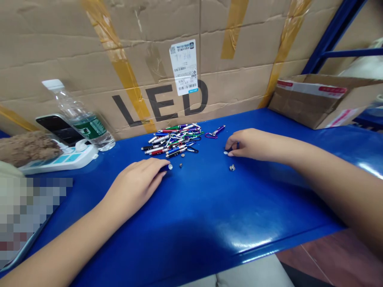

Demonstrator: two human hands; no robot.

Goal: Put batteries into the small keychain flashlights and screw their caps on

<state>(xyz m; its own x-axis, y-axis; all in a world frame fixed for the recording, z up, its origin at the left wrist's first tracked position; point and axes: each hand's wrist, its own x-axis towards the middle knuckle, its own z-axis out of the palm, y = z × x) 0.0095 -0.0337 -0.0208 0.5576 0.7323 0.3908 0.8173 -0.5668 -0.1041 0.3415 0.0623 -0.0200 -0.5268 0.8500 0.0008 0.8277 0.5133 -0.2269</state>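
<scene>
A: At the far side?

B: Tall brown cardboard panel (74, 48), lettered "LED" in black, crossed by yellow tape strips (124, 73) and bearing a white printed label (184, 67). Spread out before it, a glossy blue tabletop (194, 207).

A: Toward the far right?

B: Open brown cardboard box (302, 101), banded with red-and-white tape.

A: And on the left?

B: Clear plastic bottle (92, 129) with green label and white cap, near the panel. Just beside it, a long white power strip (72, 157) with plugs inserted, and behind that, a black-screened phone (56, 125).

A: Seen at work?

B: Bare left hand (140, 175) and bare right hand (251, 143), well apart above the tabletop, both with fingers curled toward the thumb. Cannot tell whether clamped on anything.

A: Between them?

B: Heaped on the far side, against the panel, a pile of slim, multicoloured metallic pens (172, 140) with clips. Lying just right of it, a single purple metallic pen (219, 130) with a pink clip.

A: Anything smaller?

B: Near the right hand, on its near side, a small silvery metal fitting (232, 168). At the right thumb tip, a flat silvery disc (225, 153); at the left fingertips, a round silvery face (170, 167). Just right of that, two tiny brownish pieces (180, 165).
</scene>
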